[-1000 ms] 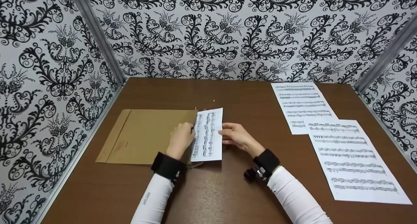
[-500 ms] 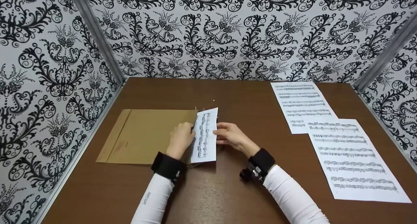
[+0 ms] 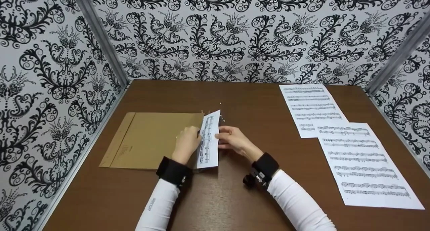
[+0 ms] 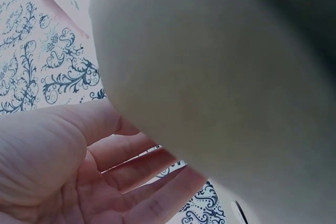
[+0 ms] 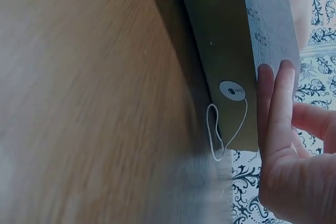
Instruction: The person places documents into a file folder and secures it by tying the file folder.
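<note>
Fingers of right hand (image 3: 231,141) straight against music sheet (image 3: 208,140), left hand (image 3: 186,142) seemingly gripping envelope (image 3: 151,140) (string clasp (image 5: 231,91) only wrist-visible).

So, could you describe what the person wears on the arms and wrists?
Both arms are in long white sleeves; the left sleeve has small dark lettering printed along the forearm. Each wrist carries a wide black band. On the right wristband a small black camera unit hangs underneath. Both hands are bare, without gloves.

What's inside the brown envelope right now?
A music sheet is partly inside the brown envelope; only its right strip sticks out of the opening. The left hand holds the mouth, the right hand touches the sheet's edge. Anything else inside is covered.
</note>
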Tool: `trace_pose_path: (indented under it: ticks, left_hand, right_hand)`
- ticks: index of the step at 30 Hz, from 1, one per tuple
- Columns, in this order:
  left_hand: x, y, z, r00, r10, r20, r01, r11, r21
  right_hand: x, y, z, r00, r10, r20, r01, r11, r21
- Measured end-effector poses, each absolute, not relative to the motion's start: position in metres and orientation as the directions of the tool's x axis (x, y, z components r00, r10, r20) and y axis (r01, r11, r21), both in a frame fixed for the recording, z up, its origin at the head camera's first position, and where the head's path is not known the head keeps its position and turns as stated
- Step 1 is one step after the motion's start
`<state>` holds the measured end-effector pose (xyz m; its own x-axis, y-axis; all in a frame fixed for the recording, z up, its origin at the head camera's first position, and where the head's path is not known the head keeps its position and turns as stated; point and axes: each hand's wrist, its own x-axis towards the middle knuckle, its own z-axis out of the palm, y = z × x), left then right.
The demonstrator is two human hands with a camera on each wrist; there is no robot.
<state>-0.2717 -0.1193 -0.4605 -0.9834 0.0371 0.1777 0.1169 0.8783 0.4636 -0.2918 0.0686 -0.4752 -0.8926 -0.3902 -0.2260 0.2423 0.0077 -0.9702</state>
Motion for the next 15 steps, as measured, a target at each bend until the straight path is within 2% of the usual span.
trace_pose_path:
  ticks: [15]
  left_hand:
    - [-0.2728,-0.12,-0.4607,-0.986,0.045,0.158,0.117,0.868,0.483]
  right_hand:
    - [-0.2925,0.0638,-0.4779,-0.896,-0.396,-0.201,0.212,0.018,-0.977]
